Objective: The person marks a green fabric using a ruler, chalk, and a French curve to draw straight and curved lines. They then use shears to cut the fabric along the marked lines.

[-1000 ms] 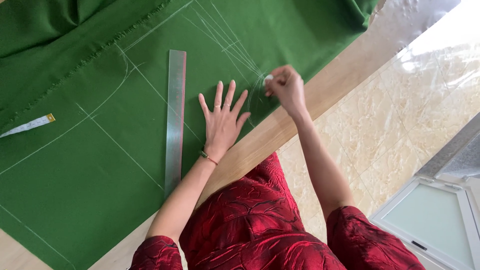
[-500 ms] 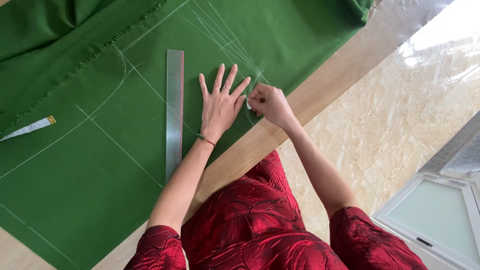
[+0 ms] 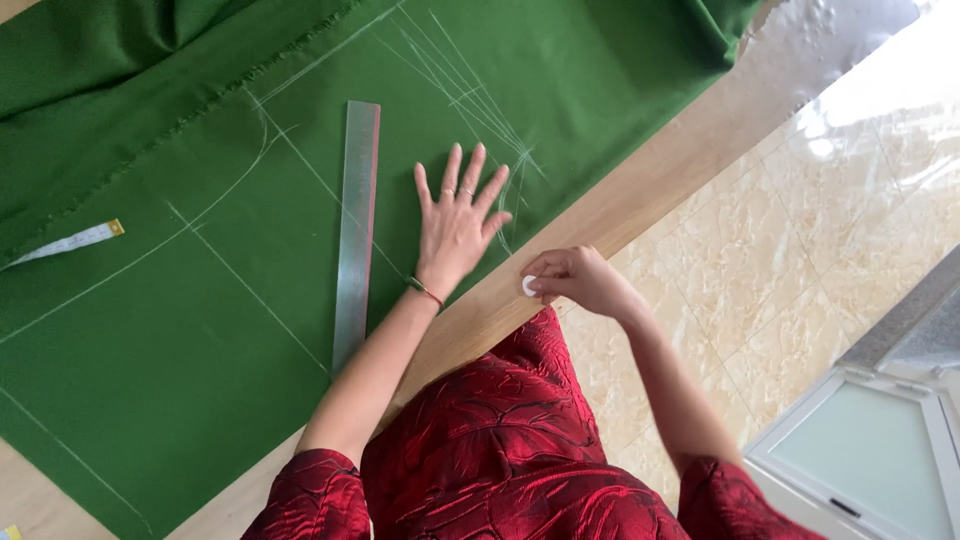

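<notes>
Matt green woven cloth (image 3: 200, 330) with chalk lines, brushed steel ruler (image 3: 356, 230), smooth pale wooden tabletop (image 3: 640, 200), glossy marbled floor tiles (image 3: 800, 260), shiny crinkled red dress fabric (image 3: 500, 450)

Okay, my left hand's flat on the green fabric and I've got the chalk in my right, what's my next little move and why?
Probably bring the right hand with the white chalk back onto the green fabric. It hangs over the table edge, off the cloth, while the left hand lies flat beside the curved chalk lines, holding the cloth smooth for marking.
</notes>
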